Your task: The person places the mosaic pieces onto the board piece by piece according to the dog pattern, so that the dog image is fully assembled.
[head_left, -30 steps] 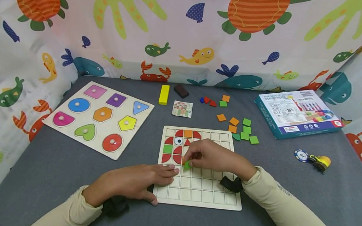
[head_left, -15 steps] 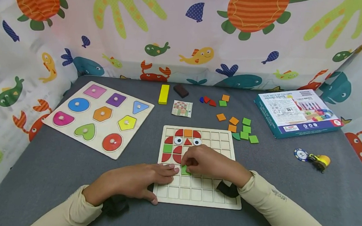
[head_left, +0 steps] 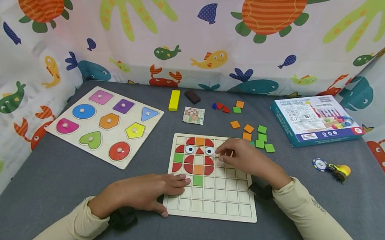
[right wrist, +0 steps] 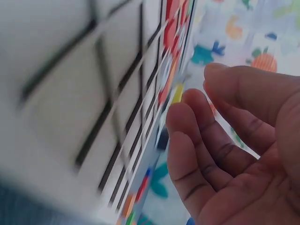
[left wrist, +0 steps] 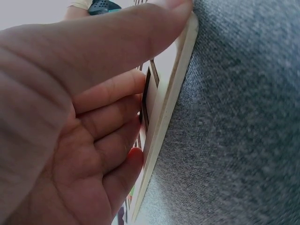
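A pale wooden grid board (head_left: 219, 207) lies on the grey cloth. Red, orange and green pieces and two eye pieces fill part of its upper left. A green square tile (head_left: 198, 180) sits in a cell below an orange tile (head_left: 198, 169). My left hand (head_left: 149, 191) rests on the board's left edge, fingers extended over it and thumb (left wrist: 140, 35) at its near corner. Over the board's upper right is my right hand (head_left: 245, 158), fingertips close beside the right eye piece (head_left: 209, 150). Its fingers (right wrist: 183, 154) are loosely bent, with nothing between them.
Loose green squares (head_left: 260, 144) and orange squares (head_left: 234, 124) lie beyond the board. A knobbed shape puzzle (head_left: 136, 145) is at left. Behind stand a picture card (head_left: 194, 115), yellow block (head_left: 174, 100) and dark block (head_left: 192, 96). A box (head_left: 318, 120) and toy (head_left: 341, 172) are at right.
My right hand has let go of the green square tile, now lying in its cell, and moved up and right. My left hand has stayed in place.
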Action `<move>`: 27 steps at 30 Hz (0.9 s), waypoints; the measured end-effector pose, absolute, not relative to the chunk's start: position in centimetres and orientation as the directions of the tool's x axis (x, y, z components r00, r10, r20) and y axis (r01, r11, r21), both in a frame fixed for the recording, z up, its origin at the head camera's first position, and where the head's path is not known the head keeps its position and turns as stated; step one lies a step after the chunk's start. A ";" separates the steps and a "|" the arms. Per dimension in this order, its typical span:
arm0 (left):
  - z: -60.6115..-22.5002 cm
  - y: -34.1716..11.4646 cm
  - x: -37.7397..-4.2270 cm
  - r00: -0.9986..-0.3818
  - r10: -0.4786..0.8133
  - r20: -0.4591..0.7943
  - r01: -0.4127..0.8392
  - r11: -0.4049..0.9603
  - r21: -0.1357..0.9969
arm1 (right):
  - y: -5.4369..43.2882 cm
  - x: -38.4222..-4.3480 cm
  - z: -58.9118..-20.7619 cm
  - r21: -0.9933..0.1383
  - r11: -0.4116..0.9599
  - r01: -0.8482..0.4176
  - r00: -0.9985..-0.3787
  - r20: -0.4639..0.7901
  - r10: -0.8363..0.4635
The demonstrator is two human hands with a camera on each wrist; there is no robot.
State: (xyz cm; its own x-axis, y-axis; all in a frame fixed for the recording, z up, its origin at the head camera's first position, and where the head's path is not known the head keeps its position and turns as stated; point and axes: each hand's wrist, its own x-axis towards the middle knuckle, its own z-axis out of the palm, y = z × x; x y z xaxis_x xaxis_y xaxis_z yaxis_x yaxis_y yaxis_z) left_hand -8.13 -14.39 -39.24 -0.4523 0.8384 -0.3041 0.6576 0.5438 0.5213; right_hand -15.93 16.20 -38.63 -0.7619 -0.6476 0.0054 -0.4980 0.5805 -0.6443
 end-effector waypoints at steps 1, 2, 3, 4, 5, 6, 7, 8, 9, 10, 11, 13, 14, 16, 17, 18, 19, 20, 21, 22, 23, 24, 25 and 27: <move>-39.2 -14.4 -8.1 -0.454 0.838 -0.305 0.656 0.545 0.522 | 16.6 -16.1 -38.7 -0.642 0.593 -0.486 -0.779 0.009 -0.627; -39.2 -14.4 -8.1 -0.455 0.837 -0.305 0.654 0.546 0.523 | 17.1 -16.3 -38.7 -0.638 0.603 -0.479 -0.792 0.017 -0.610; -39.2 -14.4 -8.1 -0.456 0.837 -0.304 0.655 0.546 0.523 | 17.5 -16.5 -38.8 -0.630 0.615 -0.474 -0.803 0.024 -0.595; -39.2 -14.4 -8.1 -0.457 0.836 -0.303 0.654 0.547 0.523 | 18.0 -16.6 -39.0 -0.623 0.626 -0.469 -0.813 0.028 -0.582; -39.2 -14.4 -8.1 -0.458 0.836 -0.302 0.653 0.547 0.524 | 18.5 -16.7 -39.1 -0.620 0.634 -0.462 -0.822 0.030 -0.569; -39.2 -14.5 -8.1 -0.459 0.836 -0.301 0.652 0.547 0.525 | 19.0 -16.7 -39.2 -0.615 0.648 -0.449 -0.833 0.025 -0.553; -39.2 -14.5 -8.1 -0.460 0.836 -0.299 0.652 0.546 0.526 | 19.5 -16.8 -39.3 -0.610 0.661 -0.437 -0.843 0.020 -0.538; -39.2 -14.5 -8.1 -0.459 0.837 -0.299 0.652 0.546 0.526 | 20.1 -16.8 -39.4 -0.605 0.670 -0.429 -0.850 0.019 -0.527; -39.2 -14.5 -8.1 -0.459 0.837 -0.298 0.653 0.545 0.525 | 20.6 -16.9 -39.5 -0.597 0.682 -0.423 -0.858 0.020 -0.514; -39.2 -14.5 -8.1 -0.459 0.837 -0.299 0.652 0.546 0.526 | 21.1 -16.9 -39.6 -0.588 0.693 -0.418 -0.865 0.024 -0.502; -39.1 -14.5 -8.1 -0.459 0.836 -0.300 0.652 0.547 0.525 | 21.7 -17.0 -39.6 -0.577 0.704 -0.414 -0.872 0.030 -0.488; -39.1 -14.5 -8.1 -0.460 0.835 -0.303 0.651 0.549 0.524 | 22.7 -17.1 -39.6 -0.553 0.720 -0.418 -0.881 0.056 -0.469; -39.1 -14.5 -8.1 -0.460 0.834 -0.305 0.651 0.550 0.523 | 23.2 -17.2 -39.5 -0.544 0.729 -0.417 -0.886 0.066 -0.458; -39.0 -14.5 -8.2 -0.463 0.832 -0.307 0.648 0.553 0.523 | 24.2 -17.3 -39.3 -0.523 0.744 -0.415 -0.893 0.079 -0.442; -39.0 -14.4 -8.2 -0.463 0.832 -0.306 0.648 0.553 0.523 | 24.7 -17.4 -39.2 -0.519 0.752 -0.408 -0.898 0.079 -0.433; -39.0 -14.4 -8.2 -0.464 0.832 -0.304 0.648 0.553 0.524 | 25.1 -17.4 -39.2 -0.514 0.756 -0.406 -0.900 0.080 -0.429; -39.0 -14.4 -8.2 -0.465 0.833 -0.301 0.648 0.551 0.525 | 25.5 -17.4 -39.1 -0.513 0.762 -0.394 -0.904 0.069 -0.421; -39.0 -14.4 -8.2 -0.464 0.834 -0.298 0.650 0.549 0.526 | 25.8 -17.4 -39.1 -0.514 0.768 -0.382 -0.908 0.056 -0.414; -39.0 -14.4 -8.2 -0.462 0.836 -0.295 0.651 0.546 0.527 | 26.2 -17.4 -39.1 -0.513 0.773 -0.374 -0.911 0.046 -0.410; -39.1 -14.4 -8.2 -0.460 0.838 -0.292 0.653 0.543 0.528 | 26.5 -17.3 -39.2 -0.514 0.779 -0.359 -0.915 0.030 -0.402; -39.1 -14.4 -8.1 -0.459 0.839 -0.291 0.653 0.541 0.530 | 26.7 -17.3 -39.2 -0.513 0.785 -0.348 -0.918 0.015 -0.397; -39.1 -14.4 -8.1 -0.459 0.840 -0.290 0.653 0.540 0.531 | 26.9 -17.2 -39.3 -0.512 0.790 -0.338 -0.920 0.002 -0.393; -39.1 -14.4 -8.1 -0.458 0.840 -0.290 0.655 0.539 0.529 | 27.0 -17.2 -39.3 -0.511 0.795 -0.327 -0.922 -0.011 -0.386; -39.2 -14.4 -8.1 -0.458 0.840 -0.289 0.659 0.540 0.524 | 27.3 -17.2 -39.4 -0.503 0.803 -0.320 -0.924 -0.022 -0.383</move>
State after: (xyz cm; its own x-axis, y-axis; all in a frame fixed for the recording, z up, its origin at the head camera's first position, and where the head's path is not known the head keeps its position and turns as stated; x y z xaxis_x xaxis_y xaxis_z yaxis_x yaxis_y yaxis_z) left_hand -8.07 -14.44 -39.18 -0.4582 0.8404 -0.2893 0.6587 0.5396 0.5243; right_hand -17.20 27.25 -39.42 -0.9235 -0.3828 -0.0225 -0.3204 0.8025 -0.5033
